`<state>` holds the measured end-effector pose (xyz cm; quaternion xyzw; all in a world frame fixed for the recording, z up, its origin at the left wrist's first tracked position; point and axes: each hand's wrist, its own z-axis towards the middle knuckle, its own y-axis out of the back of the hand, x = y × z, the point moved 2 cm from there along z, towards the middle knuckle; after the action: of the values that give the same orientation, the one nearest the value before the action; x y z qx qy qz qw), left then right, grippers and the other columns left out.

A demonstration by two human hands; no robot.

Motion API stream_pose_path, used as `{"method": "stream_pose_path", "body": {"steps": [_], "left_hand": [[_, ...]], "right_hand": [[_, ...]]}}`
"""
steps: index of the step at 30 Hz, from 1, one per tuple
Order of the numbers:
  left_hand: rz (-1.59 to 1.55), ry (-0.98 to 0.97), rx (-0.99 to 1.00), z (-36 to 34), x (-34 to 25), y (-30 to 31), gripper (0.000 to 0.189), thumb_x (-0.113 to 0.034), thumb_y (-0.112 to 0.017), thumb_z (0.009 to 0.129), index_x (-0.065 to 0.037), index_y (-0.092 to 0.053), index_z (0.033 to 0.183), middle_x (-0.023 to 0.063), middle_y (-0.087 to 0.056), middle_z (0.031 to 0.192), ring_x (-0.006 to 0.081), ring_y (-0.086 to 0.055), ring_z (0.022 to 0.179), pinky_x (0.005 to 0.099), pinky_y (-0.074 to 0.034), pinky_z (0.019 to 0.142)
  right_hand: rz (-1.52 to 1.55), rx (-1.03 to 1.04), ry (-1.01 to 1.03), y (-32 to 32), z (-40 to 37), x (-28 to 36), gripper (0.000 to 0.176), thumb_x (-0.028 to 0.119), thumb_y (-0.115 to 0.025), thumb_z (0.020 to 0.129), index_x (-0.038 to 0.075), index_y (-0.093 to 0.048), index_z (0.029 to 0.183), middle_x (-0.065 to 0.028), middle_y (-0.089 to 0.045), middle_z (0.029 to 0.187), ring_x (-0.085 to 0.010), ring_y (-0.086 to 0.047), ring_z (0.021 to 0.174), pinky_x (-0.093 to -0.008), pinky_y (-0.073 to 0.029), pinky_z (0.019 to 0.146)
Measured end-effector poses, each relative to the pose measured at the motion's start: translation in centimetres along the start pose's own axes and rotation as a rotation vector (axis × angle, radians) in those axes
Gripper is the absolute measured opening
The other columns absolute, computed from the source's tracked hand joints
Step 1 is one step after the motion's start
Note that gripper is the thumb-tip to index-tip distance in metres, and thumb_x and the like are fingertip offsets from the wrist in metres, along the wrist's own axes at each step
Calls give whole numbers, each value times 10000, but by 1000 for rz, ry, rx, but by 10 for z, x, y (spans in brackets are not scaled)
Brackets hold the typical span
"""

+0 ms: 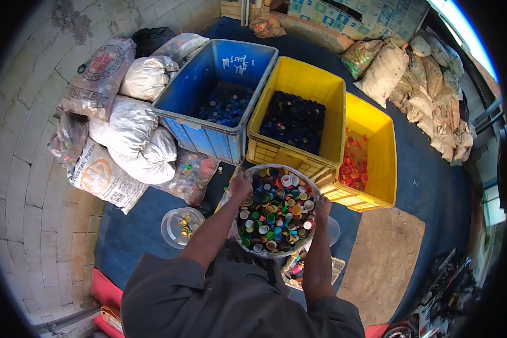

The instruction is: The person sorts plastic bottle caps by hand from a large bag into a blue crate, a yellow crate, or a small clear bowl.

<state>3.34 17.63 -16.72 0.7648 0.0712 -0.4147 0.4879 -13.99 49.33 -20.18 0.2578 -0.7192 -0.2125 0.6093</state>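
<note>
**Both hands grip a basin of bottle caps**

White sacks (135,135) lie well left of the fingers, and a small clear bowl (181,225) sits on the floor just left of the forearm. The left hand (241,185) curls its fingers over the rim of a round basin (267,167) heaped with mixed caps (276,214). The right hand (323,207) clamps the opposite rim. Beyond the fingers stand a blue crate (203,138), a yellow crate (276,152) and, furthest right, a second yellow crate (377,124) holding red caps.

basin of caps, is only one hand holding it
No, the left hand and the right hand both grip the rim of the basin, one on each side.
</note>
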Motion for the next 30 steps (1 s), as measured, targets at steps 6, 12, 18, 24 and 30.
{"method": "stream_pose_path", "body": {"steps": [6,12,18,24,30], "left_hand": [[-688,487,489,71,85,-51,336,-344,-452,946,-71,-646,974,150,-663,917,316,-621,793,412,-473,725],[-803,802,757,50,9,15,269,-284,-524,912,-61,-659,982,97,-632,907,192,-548,751,340,-442,701],[-346,550,571,127,55,-31,463,-393,-535,917,2,-572,1156,153,-610,1090,210,-581,910,375,-452,742],[-336,351,403,88,-5,6,659,-543,-480,925,24,-486,1262,199,-593,1132,307,-568,1056,426,-441,818],[-103,-229,153,66,-49,7,493,-485,-510,928,-37,-583,1122,153,-635,994,322,-613,925,443,-458,791]], "right_hand": [[738,499,-689,33,20,30,304,337,-435,978,160,-476,735,25,-402,540,-114,-352,403,-272,-278,370],[817,672,-799,52,28,66,300,306,-409,992,146,-458,743,44,-351,526,-86,-301,404,-231,-255,376],[374,467,-602,28,60,73,284,275,-420,978,74,-547,823,-39,-443,560,-158,-408,421,-329,-321,378],[93,148,-135,4,60,58,312,305,-494,953,17,-603,905,-133,-560,689,-260,-554,574,-385,-424,500],[-191,-163,489,1,14,112,288,318,-531,915,64,-632,1007,-185,-652,954,-372,-617,875,-495,-451,766]]}}
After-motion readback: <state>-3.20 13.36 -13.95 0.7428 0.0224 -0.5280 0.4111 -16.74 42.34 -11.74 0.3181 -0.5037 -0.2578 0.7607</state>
